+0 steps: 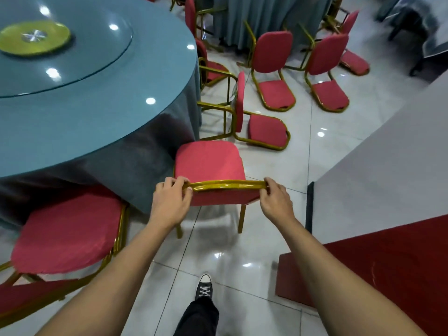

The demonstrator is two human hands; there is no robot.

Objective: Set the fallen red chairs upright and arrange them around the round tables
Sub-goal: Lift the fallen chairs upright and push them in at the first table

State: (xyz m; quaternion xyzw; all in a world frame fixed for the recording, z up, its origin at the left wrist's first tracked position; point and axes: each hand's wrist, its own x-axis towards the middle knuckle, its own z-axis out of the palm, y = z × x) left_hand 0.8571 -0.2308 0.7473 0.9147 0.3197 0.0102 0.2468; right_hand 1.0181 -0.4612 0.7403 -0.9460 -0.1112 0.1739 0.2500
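While the red chair (208, 163) stands upright at the round table (101, 122), both hands' grips, left hand (171, 202) and right hand (276, 200), clamp its backrest rail.

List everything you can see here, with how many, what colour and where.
Round table: one, blue cloth, upper left.
Turntable disc: one, yellow-green, table centre.
Held chair: one, red with gold frame, upright at table edge.
Near chair: one, red, lower left by the table.
Fallen chairs: at least three, red, on the floor upper right.
Platform: one, dark red, lower right.
Shoe: one, black, bottom centre.
Left hand: gripping chair back.
Right hand: gripping chair back.
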